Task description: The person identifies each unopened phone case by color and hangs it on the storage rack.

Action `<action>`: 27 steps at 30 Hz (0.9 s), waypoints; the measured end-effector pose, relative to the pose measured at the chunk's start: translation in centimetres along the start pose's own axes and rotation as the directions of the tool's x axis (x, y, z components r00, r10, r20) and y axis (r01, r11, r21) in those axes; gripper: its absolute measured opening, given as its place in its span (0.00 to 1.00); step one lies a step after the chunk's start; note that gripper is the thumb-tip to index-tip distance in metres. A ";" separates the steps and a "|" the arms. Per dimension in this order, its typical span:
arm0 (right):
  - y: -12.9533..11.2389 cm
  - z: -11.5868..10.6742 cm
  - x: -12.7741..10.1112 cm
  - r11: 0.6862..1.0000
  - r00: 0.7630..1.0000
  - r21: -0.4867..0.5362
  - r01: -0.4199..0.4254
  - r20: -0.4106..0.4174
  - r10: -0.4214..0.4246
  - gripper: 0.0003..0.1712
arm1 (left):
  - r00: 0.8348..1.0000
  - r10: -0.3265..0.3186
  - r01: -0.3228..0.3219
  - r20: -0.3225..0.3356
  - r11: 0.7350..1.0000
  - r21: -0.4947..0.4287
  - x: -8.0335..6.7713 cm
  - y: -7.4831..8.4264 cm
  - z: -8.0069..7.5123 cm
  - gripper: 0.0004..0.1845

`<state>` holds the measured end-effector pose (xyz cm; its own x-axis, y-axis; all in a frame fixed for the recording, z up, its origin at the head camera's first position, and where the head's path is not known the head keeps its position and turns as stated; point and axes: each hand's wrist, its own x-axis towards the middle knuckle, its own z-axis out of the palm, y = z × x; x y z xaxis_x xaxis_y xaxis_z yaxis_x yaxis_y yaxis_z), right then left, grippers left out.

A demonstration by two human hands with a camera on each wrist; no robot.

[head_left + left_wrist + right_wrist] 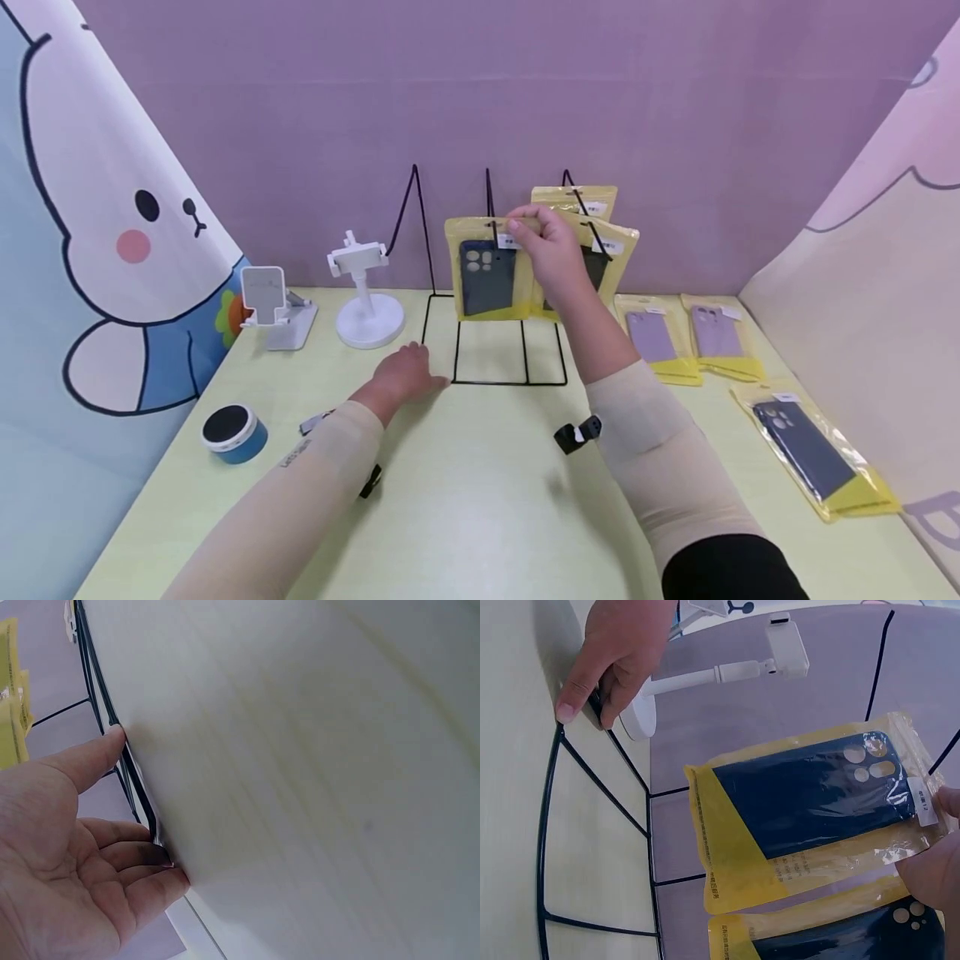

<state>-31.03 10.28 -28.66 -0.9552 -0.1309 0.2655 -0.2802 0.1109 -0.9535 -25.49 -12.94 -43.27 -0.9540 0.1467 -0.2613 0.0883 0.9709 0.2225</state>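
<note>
My right hand (555, 254) pinches the top right edge of a yellow-and-clear bag with a dark blue phone case (486, 283) inside. The bag's top overlaps the middle prong of a black wire display rack (510, 384), its white label by the prong tip. Low at the rack's front left corner, my left hand (405, 372) holds the base wire between thumb and fingers, close to the tabletop. Other bagged cases (622, 242) hang on the right prong, partly behind my right hand. In the right wrist view the pinched bag (810, 810) shows the case's camera holes.
Two bagged purple cases (651, 337) and a bagged dark blue case (806, 446) lie at the right. White phone stands (369, 321) are left of the rack, a blue round tub (238, 446) nearer. A purple cloth backdrop (300, 125) rises behind.
</note>
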 end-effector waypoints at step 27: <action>-2.0 -0.5 3.2 0.992 0.995 0.093 -0.088 -0.041 0.092 0.07 | 1.000 0.021 -0.021 0.004 1.000 0.017 -0.1 0.7 0.3 0.44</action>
<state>-33.58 10.10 -25.81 -0.9801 -0.0795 0.1820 -0.1848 0.0303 -0.9823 -25.26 -12.25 -43.38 -0.9508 0.1680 -0.2605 0.1133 0.9706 0.2122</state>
